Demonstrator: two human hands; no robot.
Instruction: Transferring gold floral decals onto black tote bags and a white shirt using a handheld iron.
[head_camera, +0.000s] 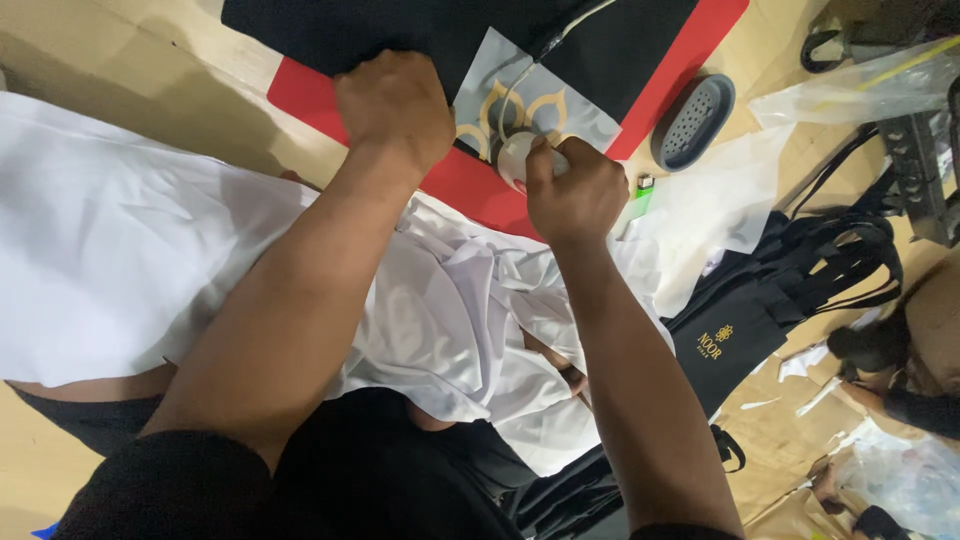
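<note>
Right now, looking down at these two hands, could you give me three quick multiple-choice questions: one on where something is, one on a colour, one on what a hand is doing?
1. Where is the green lighter?
A. On the black fabric
B. Just right of the right hand
C. Under the left hand

2. What colour is the mat under the black fabric?
A. Red
B. Blue
C. Yellow

3. What is the left hand doing?
A. Lifting the white cloth
B. Holding the lighter
C. Pressing as a closed fist on the black fabric

Answers:
1 B: the lighter lies beside the right hand, near the grey oval dish.
2 A: red edges show around the fabric.
3 C: the fist rests on the fabric's edge, while the right hand grips a small white corded tool on the gold-patterned sheet.
</note>
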